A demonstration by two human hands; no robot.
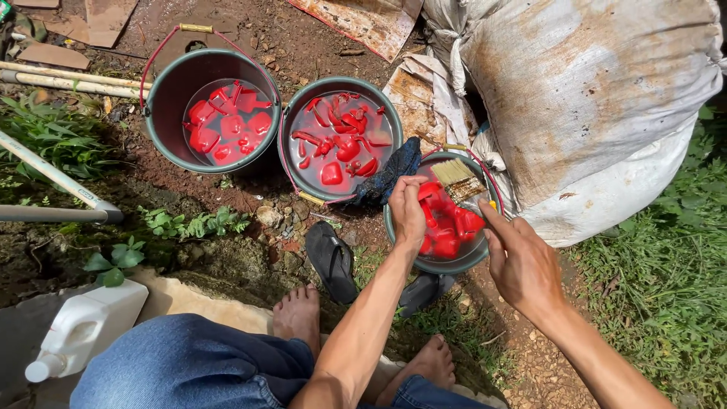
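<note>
Red plastic parts (447, 223) lie in the nearest bucket (435, 263), directly under the left hand (407, 208), fingers pinched on one, nearer than the open, empty right hand (521, 261) at the rim.

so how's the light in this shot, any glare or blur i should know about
Head view: hard sunlight, sharp throughout. Sky glare whitens the water in the middle round green bucket, partly washing out its red plastic pieces. The big white woven sack is brightly lit. The left hand and right hand are crisp, without motion blur. Wide-lens bending shows on the white pipes at the left edge.
</note>
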